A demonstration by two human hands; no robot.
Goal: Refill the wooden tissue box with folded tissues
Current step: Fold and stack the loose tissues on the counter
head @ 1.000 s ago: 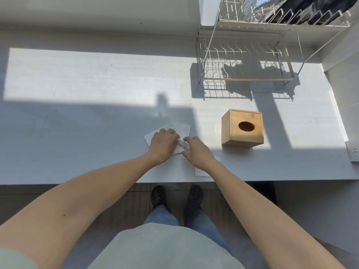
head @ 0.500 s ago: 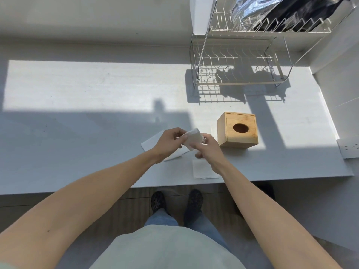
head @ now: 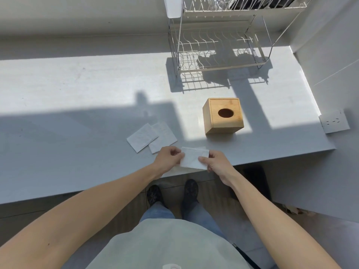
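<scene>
Crosswise between both hands (head: 170,159) — folded tissue (head: 194,158), long axis left-right.

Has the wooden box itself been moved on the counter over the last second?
No. The wooden box sits in the same spot in front of the dish rack; only the head camera shifted.

White tissues (head: 194,158), tan wooden box (head: 223,115), grey counter (head: 77,113), white wire rack (head: 217,51).

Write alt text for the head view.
Both hands, left hand and right hand, pinch a folded tissue at the counter edge. Two more tissues lie left of it; the wooden tissue box stands beyond.
</scene>
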